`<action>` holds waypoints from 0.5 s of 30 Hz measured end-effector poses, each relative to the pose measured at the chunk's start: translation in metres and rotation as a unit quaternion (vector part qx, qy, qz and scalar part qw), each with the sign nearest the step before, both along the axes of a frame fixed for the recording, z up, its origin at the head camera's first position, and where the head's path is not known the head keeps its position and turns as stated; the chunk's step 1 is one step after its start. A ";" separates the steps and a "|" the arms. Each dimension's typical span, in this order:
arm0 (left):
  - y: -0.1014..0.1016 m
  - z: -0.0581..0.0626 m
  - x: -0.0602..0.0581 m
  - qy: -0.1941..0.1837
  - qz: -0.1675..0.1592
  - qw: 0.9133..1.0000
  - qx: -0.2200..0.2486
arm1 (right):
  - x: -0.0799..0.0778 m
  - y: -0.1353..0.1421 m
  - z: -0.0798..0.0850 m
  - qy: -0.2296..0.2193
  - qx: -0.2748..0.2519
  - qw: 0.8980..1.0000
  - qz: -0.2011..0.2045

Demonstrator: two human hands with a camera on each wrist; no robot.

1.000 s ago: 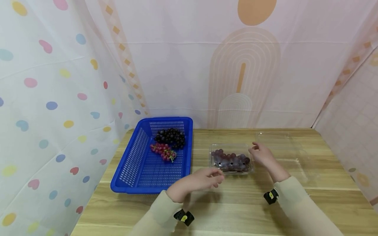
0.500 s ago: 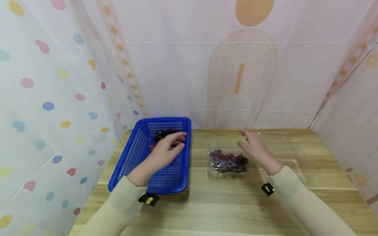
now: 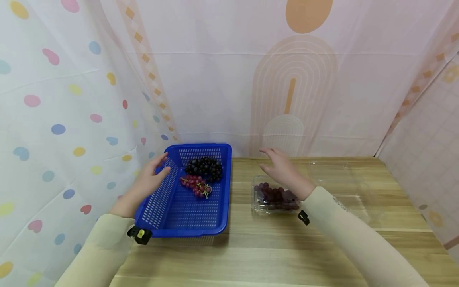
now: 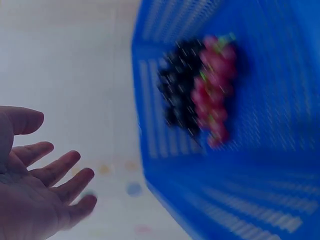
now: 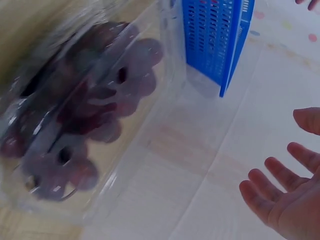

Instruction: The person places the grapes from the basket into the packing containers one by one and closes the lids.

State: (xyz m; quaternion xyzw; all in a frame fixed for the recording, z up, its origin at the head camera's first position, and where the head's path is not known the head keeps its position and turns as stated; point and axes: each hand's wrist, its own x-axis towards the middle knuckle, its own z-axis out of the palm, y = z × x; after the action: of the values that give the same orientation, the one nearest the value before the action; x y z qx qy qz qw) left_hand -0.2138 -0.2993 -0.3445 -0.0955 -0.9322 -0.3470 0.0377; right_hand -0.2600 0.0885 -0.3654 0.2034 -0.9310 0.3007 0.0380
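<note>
My left hand [image 3: 148, 179] hovers over the left rim of a blue plastic basket [image 3: 226, 207], fingers spread and holding nothing. Inside the basket lie a bunch of black grapes [image 3: 204, 168] and, in front of it, a smaller bunch of red grapes [image 3: 195, 185] with green stems. My right hand [image 3: 283, 169] is above the back of a clear plastic clamshell box [image 3: 256, 203], also with nothing in its fingers. Dark red grapes [image 5: 125, 85] fill the box, seen through its vented wall in the right wrist view. The right hand and wrist hide part of the box in the head view.
A second clear plastic container [image 3: 340, 179] lies on the right of the wooden table [image 3: 258, 247], hard to make out. A patterned curtain [image 3: 215, 79] hangs behind the table and along its sides.
My left hand has swept left, from in front of the clear box, across the basket to its left rim. The right hand has moved left from beside the box to above its back.
</note>
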 end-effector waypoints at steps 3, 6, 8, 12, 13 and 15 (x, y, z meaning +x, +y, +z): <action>-0.020 -0.009 0.001 -0.044 0.024 0.999 -0.005 | -0.004 -0.015 0.003 -0.002 0.004 1.000 0.021; -0.037 -0.021 0.002 -0.089 0.039 0.995 0.002 | -0.007 -0.031 0.005 -0.001 0.014 0.999 0.048; -0.047 -0.029 0.003 -0.116 0.043 0.992 0.010 | -0.010 -0.042 0.006 -0.002 0.021 0.998 0.062; -0.062 -0.041 0.005 -0.166 0.052 0.984 0.035 | -0.014 -0.065 0.008 -0.014 0.022 0.996 0.081; -0.065 -0.044 0.005 -0.179 0.054 0.981 0.044 | -0.015 -0.070 0.009 -0.018 0.023 0.996 0.085; -0.070 -0.050 0.005 -0.199 0.055 0.976 0.062 | -0.016 -0.082 0.011 -0.020 0.029 0.995 0.093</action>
State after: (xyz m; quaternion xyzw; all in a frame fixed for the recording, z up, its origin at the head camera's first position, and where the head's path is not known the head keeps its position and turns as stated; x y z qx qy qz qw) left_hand -0.2093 -0.3697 -0.3942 0.0297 -0.9016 -0.4135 -0.1236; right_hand -0.2765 0.0069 -0.3547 0.2842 -0.9170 0.2794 -0.0146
